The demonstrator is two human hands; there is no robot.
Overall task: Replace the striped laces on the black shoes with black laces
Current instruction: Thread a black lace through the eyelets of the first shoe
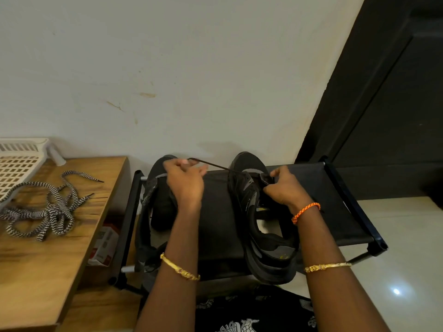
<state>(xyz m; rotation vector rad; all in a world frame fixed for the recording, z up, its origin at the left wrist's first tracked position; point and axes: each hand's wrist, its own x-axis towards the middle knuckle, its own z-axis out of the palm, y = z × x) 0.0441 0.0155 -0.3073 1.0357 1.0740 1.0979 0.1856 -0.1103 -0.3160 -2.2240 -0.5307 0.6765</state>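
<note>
**Black lace drawn taut across a shoe rack**

While two black shoes sit side by side on a black fabric-topped shoe rack [311, 188] against a pale wall, a person's left hand [185, 179] pinches a black lace [211, 165] between curled fingers and holds it out over the left shoe [155, 202]. From there the lace runs in a straight, tight line to the eyelet area of the right shoe [259, 224]. The right hand [282, 186] grips the upper of that shoe near its tongue, fingers curled around the material; whether it also holds the lace's other end cannot be told. An orange braided band [305, 212] circles the right wrist, and gold bangles sit further up both forearms. Well apart from the shoes, the striped laces [48, 207] lie in a loose black-and-white tangle on a wooden table [36, 271] to the left, just beside a white plastic basket [19, 164]. A dark door [383, 104] stands at the right.
</note>
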